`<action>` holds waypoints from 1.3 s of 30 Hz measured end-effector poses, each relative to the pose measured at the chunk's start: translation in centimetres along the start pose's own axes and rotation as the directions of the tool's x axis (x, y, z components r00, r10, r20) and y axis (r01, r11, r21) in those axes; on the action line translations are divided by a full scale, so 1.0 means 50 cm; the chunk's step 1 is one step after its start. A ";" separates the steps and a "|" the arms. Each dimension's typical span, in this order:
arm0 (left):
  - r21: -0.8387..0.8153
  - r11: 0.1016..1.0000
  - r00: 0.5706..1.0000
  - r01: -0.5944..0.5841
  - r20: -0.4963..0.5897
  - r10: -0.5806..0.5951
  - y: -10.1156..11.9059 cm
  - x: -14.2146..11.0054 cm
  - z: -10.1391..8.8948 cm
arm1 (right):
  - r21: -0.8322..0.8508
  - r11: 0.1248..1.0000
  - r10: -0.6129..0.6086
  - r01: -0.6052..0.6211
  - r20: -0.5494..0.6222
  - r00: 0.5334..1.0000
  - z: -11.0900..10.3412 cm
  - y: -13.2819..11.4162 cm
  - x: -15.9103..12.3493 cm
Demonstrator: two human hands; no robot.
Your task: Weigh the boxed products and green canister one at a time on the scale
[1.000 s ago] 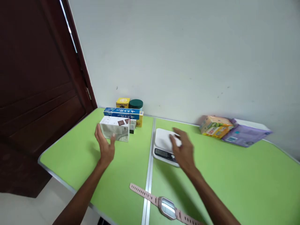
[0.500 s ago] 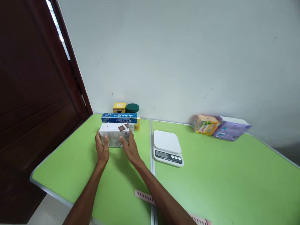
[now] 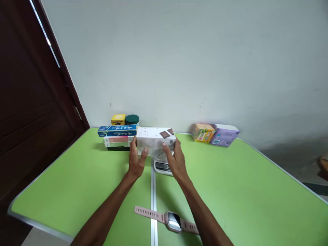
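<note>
A white box with brown squares printed on its top (image 3: pixel 153 136) is raised off the table between both hands. My left hand (image 3: pixel 137 160) grips its left end, thumb on the near face. Closed on the right end is my right hand (image 3: pixel 176 159), its thumb also on the near face. Below and behind the box lies a white digital scale (image 3: pixel 162 168), its weighing plate mostly hidden. Between my forearms, a pink-strapped smartwatch (image 3: pixel 173 221) lies across the table's metal seam, its right strap partly behind my right forearm.
Stacked toothpaste-like boxes (image 3: pixel 118 130), a yellow box (image 3: pixel 118 119) and a green-lidded jar (image 3: pixel 132 119) stand at the back left of the green table (image 3: pixel 230 191). Against the wall on the right are an orange-yellow pack (image 3: pixel 203 133) and a purple pack (image 3: pixel 225 135).
Both hands closed on the white box, lifted it from beside the stacked boxes and carried it right toward the scale. The stacked boxes behind it now show more. The camera view has shifted.
</note>
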State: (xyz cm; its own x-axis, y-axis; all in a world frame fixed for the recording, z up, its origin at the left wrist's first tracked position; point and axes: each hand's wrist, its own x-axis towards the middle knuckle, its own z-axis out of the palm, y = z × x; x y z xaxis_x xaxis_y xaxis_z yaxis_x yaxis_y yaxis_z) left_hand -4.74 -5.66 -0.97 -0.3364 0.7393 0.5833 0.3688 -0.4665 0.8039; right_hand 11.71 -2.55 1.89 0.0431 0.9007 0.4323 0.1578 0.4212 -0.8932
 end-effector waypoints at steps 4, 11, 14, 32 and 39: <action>-0.013 1.000 0.995 -0.007 0.097 0.008 -0.009 0.005 0.073 | -0.064 0.997 0.027 -0.031 -0.060 0.998 -0.062 0.036 0.015; -0.007 1.000 0.989 0.026 0.147 -0.025 -0.010 0.018 0.076 | -0.007 0.998 0.069 -0.069 0.002 0.998 -0.091 0.069 0.006; -0.020 0.995 0.989 0.097 0.117 -0.094 -0.022 0.020 0.037 | 0.039 0.983 0.183 -0.181 -0.044 0.982 -0.110 0.086 -0.006; -0.042 0.983 0.952 0.176 0.260 -0.160 0.020 0.025 0.077 | 0.036 0.991 0.133 -0.131 -0.070 0.989 -0.070 0.062 -0.002; -0.094 0.992 0.931 0.081 0.362 -0.041 0.099 0.005 0.187 | 0.007 0.994 0.110 -0.112 -0.235 0.966 -0.193 0.050 0.017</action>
State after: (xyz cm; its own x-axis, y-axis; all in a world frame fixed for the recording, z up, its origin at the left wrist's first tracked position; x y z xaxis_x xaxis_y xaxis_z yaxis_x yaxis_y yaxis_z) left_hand 5.07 -3.24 2.08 -0.0151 0.8834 0.4683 0.2570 -0.4492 0.8557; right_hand 21.65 -1.74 1.21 0.2909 0.8912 0.3482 0.1453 0.3185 -0.9367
